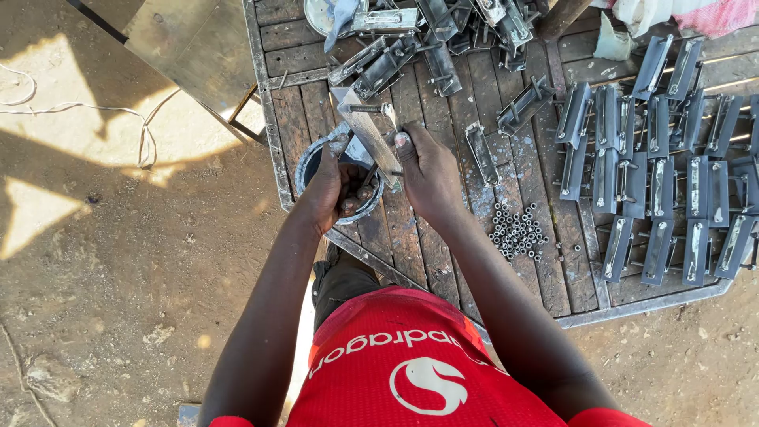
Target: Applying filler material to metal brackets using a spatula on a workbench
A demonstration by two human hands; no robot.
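We look down from above at our own 2 bare arms reaching over a worn wooden bench [411, 253] set on sandy ground. Our left hand [336, 190] dips into a small round metal tin [310, 162] near the bench's left edge, its fingers curled inward around small parts inside; we cannot tell exactly what they grip. Our right hand [427, 170] is clenched around a long grey metal bracket [370, 130], holding it tilted so its lower end rests just beside the tin and its upper end points away from us.

A loose heap of small metal nuts [518, 232] lies on the bench to the right of that hand. Farther right, neat rows of similar brackets [664, 198] stand side by side, and a jumbled pile of more brackets [435, 39] sits at the far edge.

We judge the step in hand to be picking a small fastener from the tin to fit to the held bracket. The next move calls for a steady grip on the bracket and a careful pinch by the left fingers.
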